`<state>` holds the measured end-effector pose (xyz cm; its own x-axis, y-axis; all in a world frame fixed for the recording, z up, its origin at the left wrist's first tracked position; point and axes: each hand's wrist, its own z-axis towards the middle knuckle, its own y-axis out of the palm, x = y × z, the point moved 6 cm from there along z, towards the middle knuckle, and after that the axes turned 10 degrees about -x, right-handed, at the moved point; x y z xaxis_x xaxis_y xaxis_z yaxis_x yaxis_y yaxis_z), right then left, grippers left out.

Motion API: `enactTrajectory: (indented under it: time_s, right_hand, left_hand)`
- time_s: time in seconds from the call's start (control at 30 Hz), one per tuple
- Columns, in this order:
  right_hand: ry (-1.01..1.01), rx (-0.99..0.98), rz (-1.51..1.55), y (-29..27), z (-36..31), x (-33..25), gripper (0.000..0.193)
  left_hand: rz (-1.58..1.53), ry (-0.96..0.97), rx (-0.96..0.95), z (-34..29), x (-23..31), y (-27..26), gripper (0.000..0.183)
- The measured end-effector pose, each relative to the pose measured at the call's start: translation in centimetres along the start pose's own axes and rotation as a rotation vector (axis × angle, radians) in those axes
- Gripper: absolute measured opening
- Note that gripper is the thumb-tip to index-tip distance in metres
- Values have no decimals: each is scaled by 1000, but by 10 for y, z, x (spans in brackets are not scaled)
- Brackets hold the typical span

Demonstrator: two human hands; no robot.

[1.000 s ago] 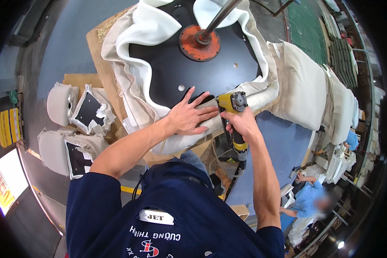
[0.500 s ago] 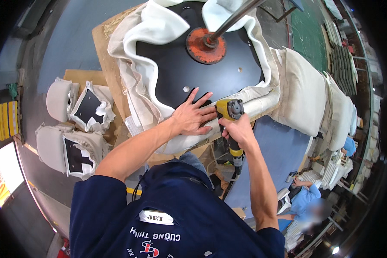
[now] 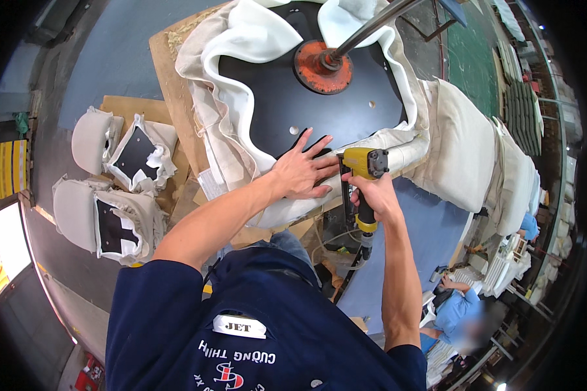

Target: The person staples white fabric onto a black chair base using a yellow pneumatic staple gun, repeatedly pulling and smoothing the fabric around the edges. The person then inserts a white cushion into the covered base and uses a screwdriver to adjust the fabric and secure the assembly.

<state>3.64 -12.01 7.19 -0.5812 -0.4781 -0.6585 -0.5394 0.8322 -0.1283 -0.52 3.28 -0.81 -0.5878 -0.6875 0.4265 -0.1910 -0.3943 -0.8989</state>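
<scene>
A black seat panel (image 3: 332, 120) lies with white padding (image 3: 244, 120) and beige fabric (image 3: 218, 143) around its rim. An orange round press plate (image 3: 323, 67) on a metal rod bears on its middle. My left hand (image 3: 304, 171) lies flat with spread fingers on the near edge, over the folded fabric and the panel. Around the handle of a yellow and black pneumatic staple gun (image 3: 365, 163) my right hand (image 3: 377, 197) is closed. The gun's nose is at the folded near edge, just right of my left fingers; whether it touches is hidden.
Beige upholstered seats (image 3: 453, 146) stand in a row at right. More padded seats (image 3: 127, 221) sit on cardboard at left. A wooden board (image 3: 166, 55) lies beneath the work. A person in blue (image 3: 460, 309) works at lower right. A thin hose hangs near the gun.
The whole view has shifted slightly, with the seat now a little further right. The staple gun has turned somewhat and its nose sits along the near edge. My left hand stays pressed down.
</scene>
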Motion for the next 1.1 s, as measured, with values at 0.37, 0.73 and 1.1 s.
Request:
enactTrajectory:
  time_s: [0.37,0.73,1.1]
  right_hand:
    - [20,-19,-234,19,11,-10,17]
    - [10,7,-264,-1,8,-8,17]
    - [35,-13,-345,8,4,-5,19]
  left_hand:
    - [35,-44,-127,0,4,3,62]
    - [127,-149,-157,-22,42,0,68]
    - [-46,-187,-138,-22,29,6,67]
